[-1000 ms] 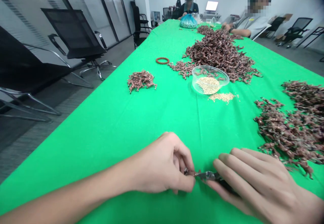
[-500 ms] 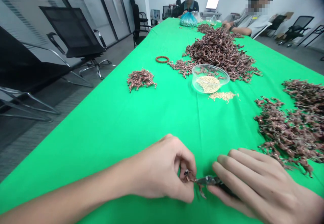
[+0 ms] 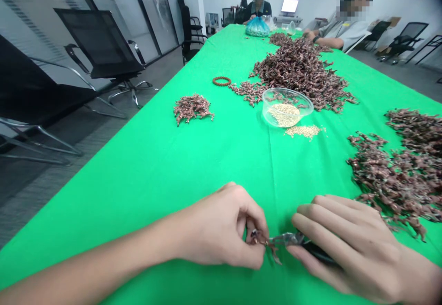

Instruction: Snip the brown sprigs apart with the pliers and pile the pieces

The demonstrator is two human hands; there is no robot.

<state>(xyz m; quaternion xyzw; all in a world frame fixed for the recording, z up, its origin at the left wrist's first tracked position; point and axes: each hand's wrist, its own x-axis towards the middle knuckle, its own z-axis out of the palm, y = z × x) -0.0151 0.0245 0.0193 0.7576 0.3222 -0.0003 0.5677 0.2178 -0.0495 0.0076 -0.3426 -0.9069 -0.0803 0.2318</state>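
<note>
Between the thumb and fingers of my left hand (image 3: 228, 231) is a small brown horse-like figurine (image 3: 272, 250), its legs sticking out to the right. My left hand is closed on it and hides most of its body. My right hand (image 3: 352, 245) is wrapped around a pair of pliers (image 3: 293, 239) with black handles. The metal jaws point left and reach the figurine; whether they grip it I cannot tell. Just beyond my right hand lies a heap of similar brown figurines (image 3: 397, 176).
A clear plastic tub (image 3: 305, 107) holds small golden pieces, with a spill of golden pieces (image 3: 304, 131) beside it. Behind rises a large figurine pile (image 3: 300, 68). Left of it are a small figurine pile (image 3: 192, 108) and a braided ring (image 3: 221, 81). Two people sit at the far end.
The pliers and my right hand have shifted slightly up, and the jaws look drawn back a little from my left fingertips. My left hand keeps its hold on the figurine.
</note>
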